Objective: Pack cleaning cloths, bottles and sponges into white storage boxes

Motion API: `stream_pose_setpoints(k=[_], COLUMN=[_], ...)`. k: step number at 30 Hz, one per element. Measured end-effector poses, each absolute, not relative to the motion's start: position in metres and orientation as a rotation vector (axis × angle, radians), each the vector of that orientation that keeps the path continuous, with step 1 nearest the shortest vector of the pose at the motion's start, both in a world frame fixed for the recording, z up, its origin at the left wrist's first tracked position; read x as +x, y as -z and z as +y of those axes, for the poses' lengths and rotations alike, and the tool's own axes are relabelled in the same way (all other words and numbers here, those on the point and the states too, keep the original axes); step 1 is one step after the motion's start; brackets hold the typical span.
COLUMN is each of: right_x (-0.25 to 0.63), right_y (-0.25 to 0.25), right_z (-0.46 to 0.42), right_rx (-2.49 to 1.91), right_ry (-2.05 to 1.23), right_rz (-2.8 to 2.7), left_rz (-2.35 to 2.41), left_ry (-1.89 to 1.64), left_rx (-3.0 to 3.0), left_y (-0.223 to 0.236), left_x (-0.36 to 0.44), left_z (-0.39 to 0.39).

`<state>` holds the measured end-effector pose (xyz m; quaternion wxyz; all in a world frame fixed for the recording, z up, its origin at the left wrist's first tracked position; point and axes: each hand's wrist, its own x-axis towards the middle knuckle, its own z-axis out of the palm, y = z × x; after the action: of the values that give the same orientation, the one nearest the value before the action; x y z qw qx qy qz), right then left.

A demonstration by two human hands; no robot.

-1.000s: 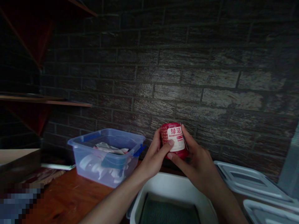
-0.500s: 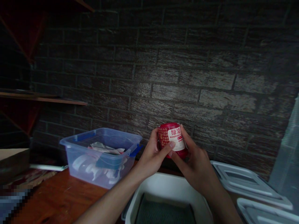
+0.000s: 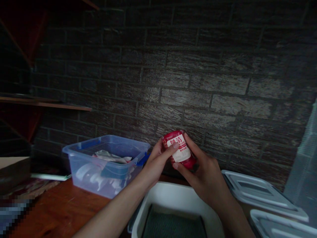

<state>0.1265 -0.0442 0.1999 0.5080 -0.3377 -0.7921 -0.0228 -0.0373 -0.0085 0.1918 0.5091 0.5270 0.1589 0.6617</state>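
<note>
Between my two hands is a red jar (image 3: 182,154) with a white label that carries red Chinese characters. My left hand (image 3: 158,158) grips its left side, the thumb lying across the label. On the right side, my right hand (image 3: 201,165) has its fingers round the jar and its thumb near the lower edge. The jar tilts slightly and is held above the far rim of a white bin (image 3: 163,187). Inside that bin lies a dark green textured cloth or pad (image 3: 174,226).
A clear bluish plastic box (image 3: 91,180) with white items stands left on the brown wooden table (image 3: 59,211). Grey-white lids (image 3: 267,195) lie at the right. Behind rises a dark brick wall (image 3: 173,82); wooden shelves (image 3: 47,104) jut out at the left.
The jar has been turned in my hands, so more of its white label faces me, and it leans more. Both hands have shifted slightly to the left with it.
</note>
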Motion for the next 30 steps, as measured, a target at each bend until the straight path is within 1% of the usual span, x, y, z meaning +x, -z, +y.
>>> stream_pose_setpoints(k=[10,30], right_x=[0.1274,0.1270], right_y=[-0.2027,-0.1982], right_z=[-0.0480,-0.0456], right_rx=[-0.788,-0.767], right_ry=[0.049,0.012], right_rz=[-1.903,-1.907], left_rz=[0.291,0.295], left_ry=[-1.569,-1.622], left_rx=[1.195,1.098], left_y=[-0.1917,-0.1930], left_x=[-0.0360,-0.0321], left_z=[-0.0046,-0.0055])
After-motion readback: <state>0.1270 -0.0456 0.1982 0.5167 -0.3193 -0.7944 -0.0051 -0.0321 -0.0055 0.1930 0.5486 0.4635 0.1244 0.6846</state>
